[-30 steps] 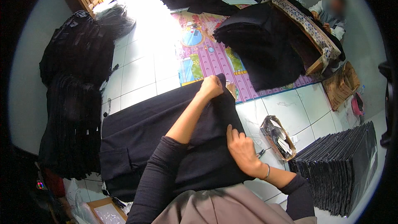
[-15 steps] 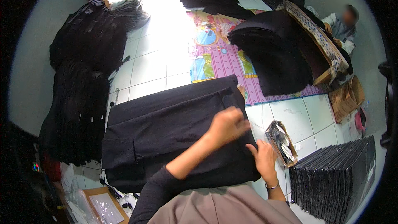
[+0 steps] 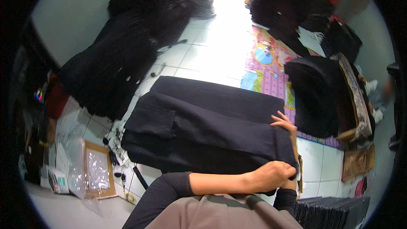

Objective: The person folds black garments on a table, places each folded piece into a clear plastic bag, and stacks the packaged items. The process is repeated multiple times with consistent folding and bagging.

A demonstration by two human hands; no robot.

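Note:
A large black garment [image 3: 203, 127] lies spread and partly folded on the white tiled floor in front of me. My left hand [image 3: 271, 174] is closed on its near right corner, the arm reaching across my body. My right hand [image 3: 285, 124] grips the right edge of the same black garment a little farther away, fingers curled over the cloth. Both sleeves are black.
Big heaps of black cloth [image 3: 127, 55] lie at the left and at the top right [image 3: 292, 8]. A colourful mat [image 3: 267, 68] lies to the right, a dark pile [image 3: 316, 97] on it. Plastic bags and a cardboard sheet [image 3: 97, 169] lie lower left. Another person [image 3: 375, 95] sits far right.
The view has swung left. My left hand has come back from the garment's far edge to its near right corner, and my right hand has moved up onto the right edge.

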